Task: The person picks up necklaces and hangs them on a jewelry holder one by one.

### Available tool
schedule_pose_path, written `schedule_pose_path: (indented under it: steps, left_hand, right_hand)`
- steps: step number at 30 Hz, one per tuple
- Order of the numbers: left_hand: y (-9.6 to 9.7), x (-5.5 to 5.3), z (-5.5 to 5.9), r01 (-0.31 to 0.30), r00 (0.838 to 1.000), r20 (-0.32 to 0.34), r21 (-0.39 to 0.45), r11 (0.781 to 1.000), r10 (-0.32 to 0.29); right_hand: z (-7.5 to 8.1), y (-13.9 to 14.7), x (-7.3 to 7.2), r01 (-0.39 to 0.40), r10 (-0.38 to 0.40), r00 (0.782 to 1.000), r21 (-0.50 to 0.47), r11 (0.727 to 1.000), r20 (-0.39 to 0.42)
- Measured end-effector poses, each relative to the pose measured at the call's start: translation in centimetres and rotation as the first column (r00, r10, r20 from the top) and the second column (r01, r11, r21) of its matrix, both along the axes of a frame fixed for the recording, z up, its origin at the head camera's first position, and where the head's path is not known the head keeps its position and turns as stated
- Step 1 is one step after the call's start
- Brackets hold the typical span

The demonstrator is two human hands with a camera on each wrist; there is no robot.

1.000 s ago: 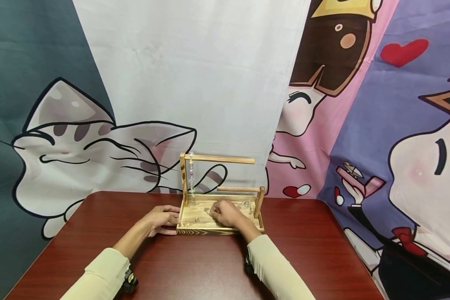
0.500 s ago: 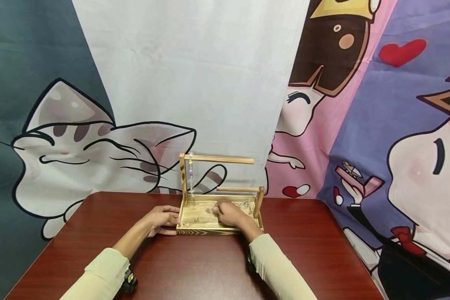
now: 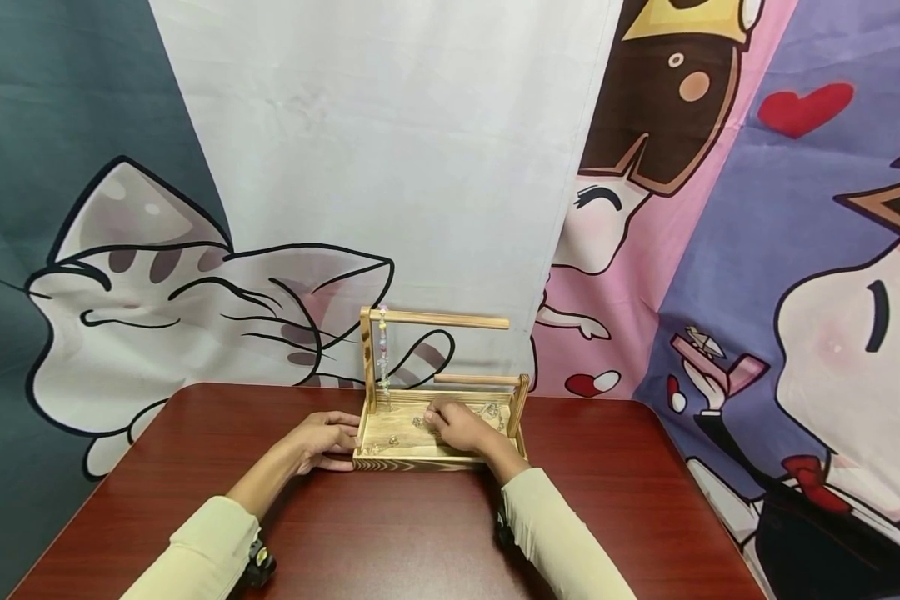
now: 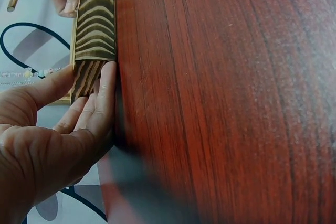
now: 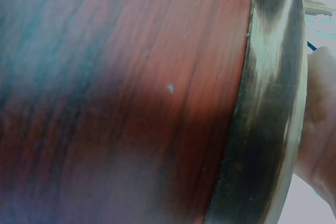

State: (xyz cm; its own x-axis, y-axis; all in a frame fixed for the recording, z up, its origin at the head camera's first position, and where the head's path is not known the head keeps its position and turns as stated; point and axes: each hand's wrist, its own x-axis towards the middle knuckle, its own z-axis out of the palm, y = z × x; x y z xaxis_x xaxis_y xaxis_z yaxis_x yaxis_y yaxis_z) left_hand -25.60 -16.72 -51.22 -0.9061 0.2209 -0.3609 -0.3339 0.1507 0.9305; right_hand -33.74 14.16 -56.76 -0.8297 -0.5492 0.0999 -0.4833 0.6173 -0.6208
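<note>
A wooden jewelry stand [image 3: 390, 462], a shallow tray with two side posts and bars, stands on the table. My left hand [image 3: 324, 437] grips its left end; in the left wrist view the thumb lies at the upper rim and the fingers at the lower edge. Inside the tray, my right hand [image 3: 457, 427] has curled fingers and pinches what looks like a thin chain [image 3: 417, 422], though the fingertips are mostly hidden. More fine chains [image 3: 489, 410] lie at the tray's right. A small piece of jewelry [image 3: 393, 439] lies at the left.
A string of coloured beads [image 3: 382, 350] hangs from the tall upper bar [image 3: 450, 318]. The lower bar [image 3: 476, 379] extends from the right post. Behind the reddish table [image 3: 420, 533] hangs a cartoon-printed cloth [image 3: 420, 150].
My right hand has shifted slightly to the right inside the tray, and more of the chain shows beside its fingertips. The left hand keeps its place on the stand.
</note>
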Motion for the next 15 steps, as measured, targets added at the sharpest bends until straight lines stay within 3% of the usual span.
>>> schedule_pose_path:
  steps: [4,9,15]
  left_hand:
    - [0.0,-0.1,-0.1,-0.004,1.0,0.0,-0.003,1.0,0.004]
    - [0.0,0.0,-0.1,-0.007,1.0,0.001,-0.003,1.0,0.007]
    - [0.0,0.0,-0.1,-0.005,1.0,0.003,0.002,1.0,0.005]
  right_hand:
    - [3.1,-0.5,2.3,0.018,-0.009,0.994,-0.08,0.997,0.108]
    - [3.2,-0.5,2.3,0.051,-0.015,0.982,-0.185,0.981,0.19]
    - [3.7,-0.4,2.4,0.078,-0.041,0.978,-0.176,0.981,0.206]
